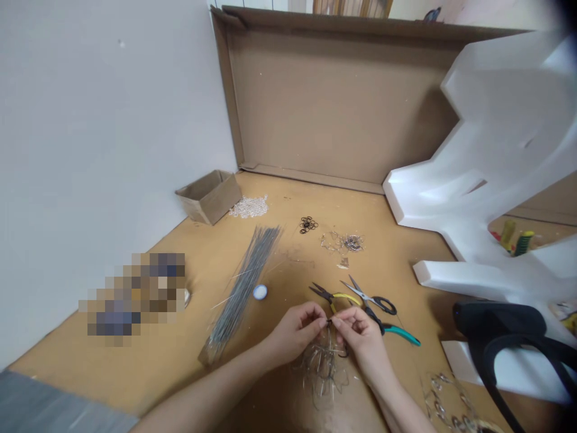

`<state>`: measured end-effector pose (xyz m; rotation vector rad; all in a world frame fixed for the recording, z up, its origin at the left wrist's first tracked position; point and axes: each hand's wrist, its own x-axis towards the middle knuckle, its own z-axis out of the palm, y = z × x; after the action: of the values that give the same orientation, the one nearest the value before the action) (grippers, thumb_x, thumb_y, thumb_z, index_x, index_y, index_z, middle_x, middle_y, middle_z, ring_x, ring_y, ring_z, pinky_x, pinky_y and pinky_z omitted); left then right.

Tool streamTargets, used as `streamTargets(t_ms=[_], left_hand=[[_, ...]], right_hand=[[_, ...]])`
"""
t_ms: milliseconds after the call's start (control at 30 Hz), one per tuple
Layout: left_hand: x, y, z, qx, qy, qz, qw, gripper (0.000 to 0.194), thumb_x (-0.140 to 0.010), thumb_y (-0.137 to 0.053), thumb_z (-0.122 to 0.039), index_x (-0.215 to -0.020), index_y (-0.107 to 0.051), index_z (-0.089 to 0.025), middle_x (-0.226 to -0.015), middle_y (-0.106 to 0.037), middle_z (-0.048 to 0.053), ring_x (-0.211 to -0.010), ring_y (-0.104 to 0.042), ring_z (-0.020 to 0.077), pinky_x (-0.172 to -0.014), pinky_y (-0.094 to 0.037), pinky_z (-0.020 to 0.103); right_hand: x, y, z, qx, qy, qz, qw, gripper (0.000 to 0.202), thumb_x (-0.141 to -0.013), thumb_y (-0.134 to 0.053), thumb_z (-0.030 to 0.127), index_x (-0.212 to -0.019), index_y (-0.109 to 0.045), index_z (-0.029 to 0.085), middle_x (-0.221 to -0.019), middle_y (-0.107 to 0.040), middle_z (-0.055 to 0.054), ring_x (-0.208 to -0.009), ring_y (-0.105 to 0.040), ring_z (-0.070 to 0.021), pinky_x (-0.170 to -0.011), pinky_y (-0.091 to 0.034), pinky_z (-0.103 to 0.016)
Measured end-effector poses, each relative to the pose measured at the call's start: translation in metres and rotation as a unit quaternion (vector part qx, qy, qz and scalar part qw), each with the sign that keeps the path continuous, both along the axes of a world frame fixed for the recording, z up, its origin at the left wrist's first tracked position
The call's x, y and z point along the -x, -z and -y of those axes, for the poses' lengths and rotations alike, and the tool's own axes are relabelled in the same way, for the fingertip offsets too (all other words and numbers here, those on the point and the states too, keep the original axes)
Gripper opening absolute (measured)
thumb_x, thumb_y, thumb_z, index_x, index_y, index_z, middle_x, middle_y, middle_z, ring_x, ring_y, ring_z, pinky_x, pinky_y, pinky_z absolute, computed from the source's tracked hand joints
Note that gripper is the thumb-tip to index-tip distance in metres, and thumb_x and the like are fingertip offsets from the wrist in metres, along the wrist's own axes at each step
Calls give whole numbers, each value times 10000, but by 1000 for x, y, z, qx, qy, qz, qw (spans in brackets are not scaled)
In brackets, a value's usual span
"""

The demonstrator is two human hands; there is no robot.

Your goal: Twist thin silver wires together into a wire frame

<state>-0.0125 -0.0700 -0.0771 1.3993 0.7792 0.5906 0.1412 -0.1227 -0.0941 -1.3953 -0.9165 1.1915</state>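
My left hand (302, 328) and my right hand (358, 334) meet fingertip to fingertip, both pinching the top of a bent wire piece (325, 367). Its thin silvery loops spread out below the fingers. A small dark bit shows between the fingertips, too small to make out. Just beyond my hands lie yellow-handled pliers (323, 291), partly hidden by my fingers. Beside them are scissors (369, 296) with black handles. A teal-and-black-handled tool (401, 334) sticks out past my right hand, its head hidden.
A bundle of straight wires (246, 282) lies left of my hands, near a small white round lid (260, 292). Farther back are black rings (308, 225), tangled wire pieces (351, 242), clear beads (250, 207) and a cardboard box (210, 198). White foam (433, 273) and a black strapped object (500, 325) stand right.
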Motion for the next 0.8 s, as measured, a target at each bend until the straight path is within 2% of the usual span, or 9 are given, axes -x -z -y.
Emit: streamTargets(t_ms=[100,200,333,533,667,800], left_hand=[[1,-2,0,-63,-10,-43,997,212,-803,-512,-337,-723,-511,-141,-662,-481,-12,-632,-430,104,-593,-350,211],[2,-3,-2,-82,-18,-60,995,191,-816,-490,-313,-733,-507,-142,-673,-496,-7,-643,-440,109,-605,-357,213],[4,-1,-4,-86,-3,-55,995,199,-830,-471,-320,-745,-501,-143,-678,-486,-8,-653,-439,110,-612,-350,213],[4,-1,-3,-80,16,-54,995,216,-831,-468,-340,-770,-507,-136,-708,-489,0,-676,-441,118,-625,-350,221],[4,-1,-3,-79,26,-48,995,223,-828,-477,-343,-775,-521,-131,-709,-500,3,-678,-445,119,-631,-352,226],[5,0,-5,-45,36,-21,998,174,-811,-504,-304,-818,-532,-132,-734,-522,10,-698,-472,122,-653,-369,232]], right_hand=[[-4,0,2,-36,25,98,994,285,-693,-678,449,-674,-568,188,-519,-537,15,-480,-482,-125,-479,-374,-244],[-10,-2,3,-59,34,164,984,236,-737,-645,414,-684,-577,194,-530,-530,9,-493,-477,-133,-498,-374,-256],[-15,-5,2,-48,13,115,992,241,-735,-635,427,-735,-575,194,-522,-499,25,-475,-460,-126,-484,-365,-254],[-11,-8,-3,-26,-40,94,994,256,-686,-676,405,-804,-677,178,-565,-510,15,-520,-444,-116,-482,-349,-241],[-9,-9,-4,-7,-75,61,995,250,-659,-693,403,-721,-667,162,-560,-515,21,-521,-428,-101,-493,-338,-232],[-8,-8,-4,13,-82,51,995,275,-669,-681,415,-673,-626,145,-530,-477,37,-502,-383,-84,-486,-289,-222]])
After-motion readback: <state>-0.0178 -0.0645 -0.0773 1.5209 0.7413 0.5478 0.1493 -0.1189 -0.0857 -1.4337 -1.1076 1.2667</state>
